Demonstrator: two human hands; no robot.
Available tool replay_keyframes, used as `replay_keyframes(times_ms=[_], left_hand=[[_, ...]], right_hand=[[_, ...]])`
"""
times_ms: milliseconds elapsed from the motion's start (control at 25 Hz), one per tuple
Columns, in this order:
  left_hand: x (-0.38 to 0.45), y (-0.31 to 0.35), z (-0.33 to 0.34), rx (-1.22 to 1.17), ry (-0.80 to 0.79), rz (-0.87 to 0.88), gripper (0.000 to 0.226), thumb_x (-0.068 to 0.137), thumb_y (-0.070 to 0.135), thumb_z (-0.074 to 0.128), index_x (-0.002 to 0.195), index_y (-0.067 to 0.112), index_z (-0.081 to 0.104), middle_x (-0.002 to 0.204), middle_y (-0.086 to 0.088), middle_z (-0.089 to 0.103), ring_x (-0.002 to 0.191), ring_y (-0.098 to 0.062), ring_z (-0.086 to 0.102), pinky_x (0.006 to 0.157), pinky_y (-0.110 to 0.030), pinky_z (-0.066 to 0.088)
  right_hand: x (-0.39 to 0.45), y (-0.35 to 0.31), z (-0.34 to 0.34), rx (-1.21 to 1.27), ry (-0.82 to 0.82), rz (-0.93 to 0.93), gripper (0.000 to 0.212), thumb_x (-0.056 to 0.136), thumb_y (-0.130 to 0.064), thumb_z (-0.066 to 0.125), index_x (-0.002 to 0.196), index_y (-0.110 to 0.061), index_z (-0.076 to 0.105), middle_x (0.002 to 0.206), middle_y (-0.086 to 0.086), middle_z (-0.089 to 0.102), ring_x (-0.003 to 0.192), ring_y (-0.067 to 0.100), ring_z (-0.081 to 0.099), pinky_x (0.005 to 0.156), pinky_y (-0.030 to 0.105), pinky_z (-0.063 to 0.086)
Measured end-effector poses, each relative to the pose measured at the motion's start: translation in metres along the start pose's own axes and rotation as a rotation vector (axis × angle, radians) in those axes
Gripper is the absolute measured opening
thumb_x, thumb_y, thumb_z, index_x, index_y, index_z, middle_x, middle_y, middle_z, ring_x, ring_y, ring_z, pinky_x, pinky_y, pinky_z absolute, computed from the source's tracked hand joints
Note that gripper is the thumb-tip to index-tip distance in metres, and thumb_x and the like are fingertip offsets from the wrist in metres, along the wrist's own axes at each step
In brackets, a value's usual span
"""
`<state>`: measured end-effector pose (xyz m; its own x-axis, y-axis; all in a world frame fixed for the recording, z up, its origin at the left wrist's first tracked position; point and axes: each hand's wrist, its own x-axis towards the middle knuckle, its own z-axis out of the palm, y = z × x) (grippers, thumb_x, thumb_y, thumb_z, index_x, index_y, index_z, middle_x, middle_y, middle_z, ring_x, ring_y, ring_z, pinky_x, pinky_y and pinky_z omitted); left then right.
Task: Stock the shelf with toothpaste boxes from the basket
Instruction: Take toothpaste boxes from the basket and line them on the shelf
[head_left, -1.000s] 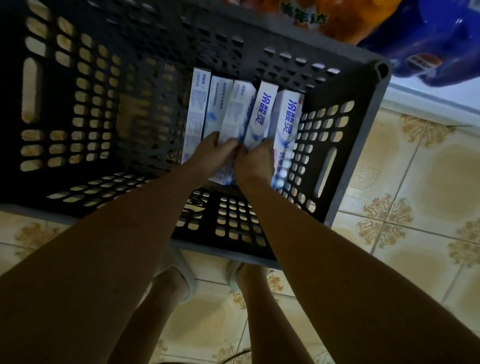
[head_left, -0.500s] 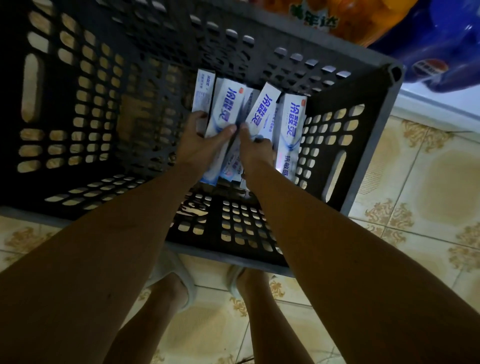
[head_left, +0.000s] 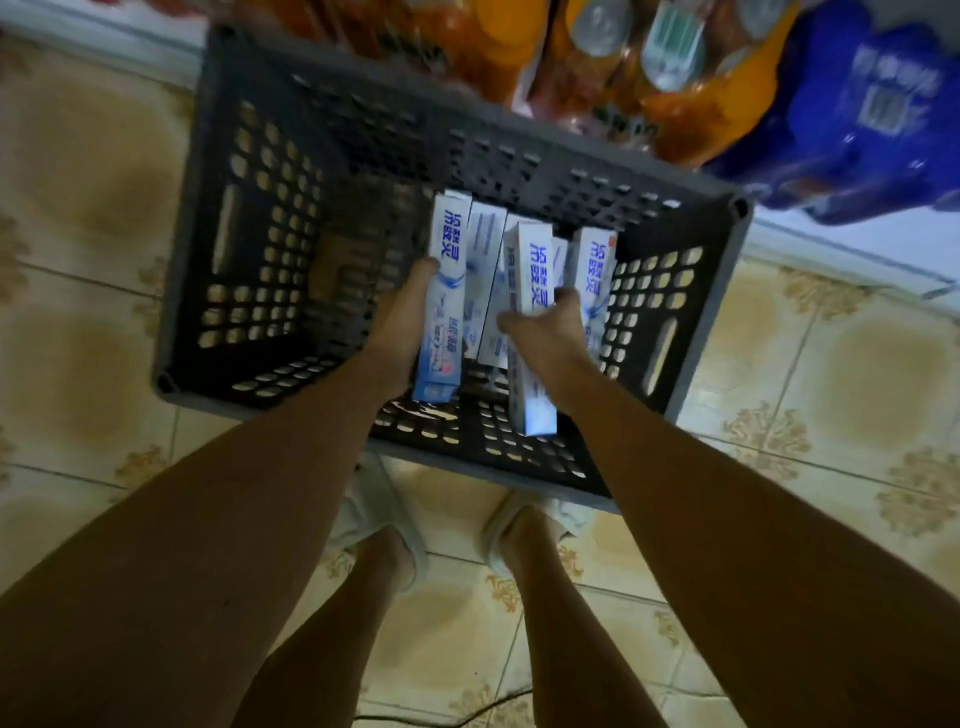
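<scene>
floor (head_left: 83, 171) tiled, feet below | basket (head_left: 223, 218) grey, sits on floor by orange and blue packs | boxes (head_left: 485, 270) bunched at its right side | left hand (head_left: 400, 332) curled round one box | right hand (head_left: 550, 338) curled round another | risk: loose boxes between could tip or drop when lifted, as nothing holds them

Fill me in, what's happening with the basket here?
A person stands over a dark basket on the tiled floor, both hands inside it. The left hand grips one toothpaste box; the right hand grips another box. More boxes sit between and beside them in the basket. Nothing has reached a shelf yet; orange bottles and a blue pack lie beyond the basket.
</scene>
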<state>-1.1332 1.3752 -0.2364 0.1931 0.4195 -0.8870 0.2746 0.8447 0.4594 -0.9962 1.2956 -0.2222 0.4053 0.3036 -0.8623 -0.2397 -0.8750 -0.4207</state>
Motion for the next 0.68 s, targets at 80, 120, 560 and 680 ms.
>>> replay_keyframes(times_ms=[80, 120, 560, 680], left_hand=[[-0.038, 0.020, -0.003, -0.015, -0.032, 0.003, 0.059, 0.074, 0.059, 0.070, 0.119, 0.020, 0.068, 0.109, -0.009, 0.074, 0.097, -0.027, 0.071, 0.089, -0.046, 0.055], [-0.058, 0.032, -0.004, -0.011, -0.068, 0.005, 0.051, 0.078, 0.054, 0.070, 0.118, 0.022, 0.069, 0.109, -0.006, 0.074, 0.100, -0.026, 0.071, 0.094, -0.047, 0.053], [-0.347, 0.205, -0.065, -0.165, -0.152, 0.153, 0.031, 0.093, 0.023, 0.064, 0.120, 0.011, 0.056, 0.109, -0.005, 0.070, 0.106, -0.023, 0.066, 0.088, -0.033, 0.055], [-0.415, 0.237, -0.084, -0.135, -0.242, 0.232, 0.043, 0.090, 0.014, 0.066, 0.130, 0.007, 0.052, 0.123, -0.013, 0.066, 0.113, -0.028, 0.064, 0.090, -0.037, 0.055]], right_hand=[[-0.045, -0.017, -0.007, 0.041, -0.056, 0.012, 0.056, 0.080, -0.022, 0.075, 0.128, -0.005, 0.053, 0.102, 0.017, 0.070, 0.076, 0.025, 0.070, 0.060, 0.032, 0.060], [-0.069, -0.028, -0.011, 0.074, -0.098, 0.029, 0.053, 0.076, -0.030, 0.078, 0.120, -0.006, 0.062, 0.101, 0.019, 0.073, 0.083, 0.032, 0.072, 0.071, 0.045, 0.062], [-0.371, -0.188, -0.075, -0.105, -0.351, -0.259, 0.064, 0.070, -0.042, 0.084, 0.125, -0.024, 0.058, 0.116, -0.001, 0.069, 0.104, 0.021, 0.064, 0.092, 0.043, 0.048], [-0.438, -0.217, -0.079, -0.164, -0.335, -0.359, 0.073, 0.067, -0.042, 0.086, 0.130, -0.025, 0.052, 0.122, -0.003, 0.065, 0.108, 0.019, 0.062, 0.093, 0.042, 0.049]])
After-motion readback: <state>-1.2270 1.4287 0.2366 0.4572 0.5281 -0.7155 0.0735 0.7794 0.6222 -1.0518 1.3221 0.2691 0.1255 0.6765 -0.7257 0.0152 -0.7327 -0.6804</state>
